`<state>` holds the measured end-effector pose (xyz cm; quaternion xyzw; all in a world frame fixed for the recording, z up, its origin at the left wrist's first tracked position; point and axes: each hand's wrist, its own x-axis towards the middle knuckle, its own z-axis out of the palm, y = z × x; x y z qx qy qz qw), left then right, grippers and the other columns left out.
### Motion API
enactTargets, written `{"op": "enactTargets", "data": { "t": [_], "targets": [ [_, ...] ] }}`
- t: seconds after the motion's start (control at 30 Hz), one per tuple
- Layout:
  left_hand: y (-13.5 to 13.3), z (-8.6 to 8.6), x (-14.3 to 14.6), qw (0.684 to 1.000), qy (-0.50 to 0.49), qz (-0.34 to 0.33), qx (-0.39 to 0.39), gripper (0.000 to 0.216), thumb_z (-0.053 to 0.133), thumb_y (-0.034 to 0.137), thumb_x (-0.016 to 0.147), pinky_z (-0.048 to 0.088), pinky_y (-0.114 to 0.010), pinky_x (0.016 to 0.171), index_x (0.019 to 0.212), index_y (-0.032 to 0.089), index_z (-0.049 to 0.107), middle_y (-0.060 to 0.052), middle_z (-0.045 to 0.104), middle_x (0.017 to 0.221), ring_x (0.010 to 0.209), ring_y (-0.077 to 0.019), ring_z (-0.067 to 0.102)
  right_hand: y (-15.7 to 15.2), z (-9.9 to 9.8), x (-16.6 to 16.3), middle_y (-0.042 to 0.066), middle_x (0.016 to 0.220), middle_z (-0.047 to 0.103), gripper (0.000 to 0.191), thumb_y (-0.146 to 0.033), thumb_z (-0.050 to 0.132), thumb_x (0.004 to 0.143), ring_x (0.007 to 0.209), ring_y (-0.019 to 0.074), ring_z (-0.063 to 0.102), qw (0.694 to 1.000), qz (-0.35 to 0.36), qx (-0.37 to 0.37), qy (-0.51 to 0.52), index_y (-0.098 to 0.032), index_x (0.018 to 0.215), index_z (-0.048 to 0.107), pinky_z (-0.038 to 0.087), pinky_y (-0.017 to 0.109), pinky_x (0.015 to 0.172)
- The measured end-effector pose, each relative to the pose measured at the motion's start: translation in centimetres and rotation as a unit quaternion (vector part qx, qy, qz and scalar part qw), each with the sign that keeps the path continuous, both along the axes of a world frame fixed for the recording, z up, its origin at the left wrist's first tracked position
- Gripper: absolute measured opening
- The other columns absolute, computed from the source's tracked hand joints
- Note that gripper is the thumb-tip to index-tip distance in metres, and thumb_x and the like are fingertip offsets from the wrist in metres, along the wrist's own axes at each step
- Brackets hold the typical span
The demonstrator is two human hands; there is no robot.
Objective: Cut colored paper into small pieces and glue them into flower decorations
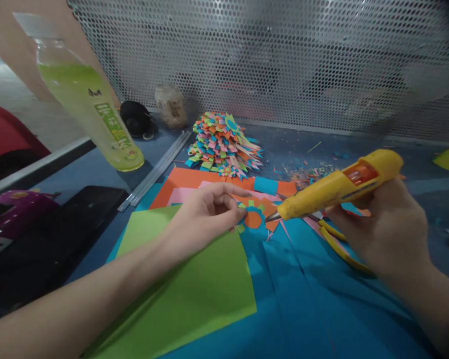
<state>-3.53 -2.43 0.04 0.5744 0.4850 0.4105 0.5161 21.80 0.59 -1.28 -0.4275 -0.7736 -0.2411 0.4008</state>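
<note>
My right hand (385,229) is wrapped round a yellow hot glue gun (333,184), its metal nozzle pointing left and down. Close to that tip is a paper flower (253,218) with an orange centre, a blue ring and green petals. Thumb and fingers of my left hand (217,207) pinch the flower's left edge. Under my left forearm spreads a green paper sheet (194,294), on top of larger blue paper (307,299). Yellow-handled scissors (338,247) lie beneath my right hand, partly hidden.
A layered paper-strip craft (224,142) stands behind the sheets, beside clear sticks (155,172). On the left are a drink bottle (86,99), a black phone-like slab (60,244) and a purple object (17,214). Paper scraps (314,174) lie before a perforated metal panel (284,60).
</note>
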Motion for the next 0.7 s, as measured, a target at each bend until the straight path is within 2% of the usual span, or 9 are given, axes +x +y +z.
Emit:
{"op": "enactTargets", "data": {
  "t": [0.3, 0.5, 0.7],
  "targets": [
    [-0.01, 0.01, -0.05, 1.0, 0.017, -0.015, 0.016, 0.019, 0.059, 0.019, 0.08, 0.03, -0.019, 0.048, 0.098, 0.016, 0.062, 0.007, 0.047, 0.061, 0.052, -0.0058, 0.042, 0.19, 0.35, -0.39, -0.001, 0.064, 0.051, 0.014, -0.036, 0.052, 0.082, 0.06, 0.0213, 0.056, 1.0, -0.003, 0.013, -0.008, -0.024, 0.081, 0.044, 0.033, 0.026, 0.044],
    [-0.1, -0.07, -0.05, 0.999, 0.024, -0.025, 0.02, 0.019, 0.057, 0.016, 0.08, 0.028, -0.019, 0.047, 0.098, 0.016, 0.061, 0.007, 0.045, 0.061, 0.051, -0.0047, 0.039, 0.04, 0.4, -0.27, 0.0, 0.064, 0.051, 0.014, -0.035, 0.05, 0.083, 0.06, 0.0221, 0.055, 1.0, -0.01, 0.009, -0.015, -0.024, 0.08, 0.043, 0.033, 0.027, 0.045],
    [-0.14, -0.05, 0.03, 1.0, 0.016, -0.024, 0.01, 0.02, 0.058, 0.016, 0.078, 0.032, -0.019, 0.049, 0.098, 0.015, 0.059, 0.006, 0.048, 0.063, 0.052, -0.0053, 0.04, 0.16, 0.52, -0.49, -0.004, 0.058, 0.042, 0.015, -0.034, 0.05, 0.082, 0.053, 0.0194, 0.049, 1.0, 0.001, 0.01, -0.005, -0.026, 0.076, 0.039, 0.028, 0.025, 0.042]
  ]
}}
